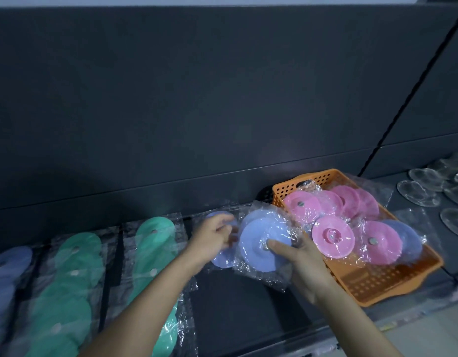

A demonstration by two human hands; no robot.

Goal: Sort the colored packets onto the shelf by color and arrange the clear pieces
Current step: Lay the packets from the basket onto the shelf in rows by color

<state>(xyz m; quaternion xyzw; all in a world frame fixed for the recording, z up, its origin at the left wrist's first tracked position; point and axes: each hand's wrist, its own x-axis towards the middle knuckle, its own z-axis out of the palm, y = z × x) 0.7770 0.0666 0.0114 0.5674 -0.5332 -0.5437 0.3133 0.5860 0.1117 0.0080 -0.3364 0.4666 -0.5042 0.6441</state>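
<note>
Both forearms rise from the bottom edge and meet over the dark shelf (235,305). The right hand (300,258) grips a small stack of blue packets (258,240), thumb pressed on the hub of the front disc and fingers behind the wrapper, which it holds tilted up off the shelf just left of the orange basket (377,287). The left hand (209,240) lies just beside that stack, its fingers curled over a lone blue packet (221,262) already lying flat on the shelf. Motion blur hides whether it pinches the wrapper or only touches it.

The move turns on one relation. The open strip of shelf runs from the back wall toward the camera, directly below and in front of the held stack, between the right-hand green row (155,228) and the basket. The rows already laid, that green row, a second green row (68,279) and a blue row (8,264) at far left, share this near-to-far axis. So the held packets most likely go down toward the camera from the lone one, and the right hand is nearer that space.

Pink packets (333,239) and one more blue packet (410,240) remain in the basket. Clear pieces (418,191) lie well apart at far right
</note>
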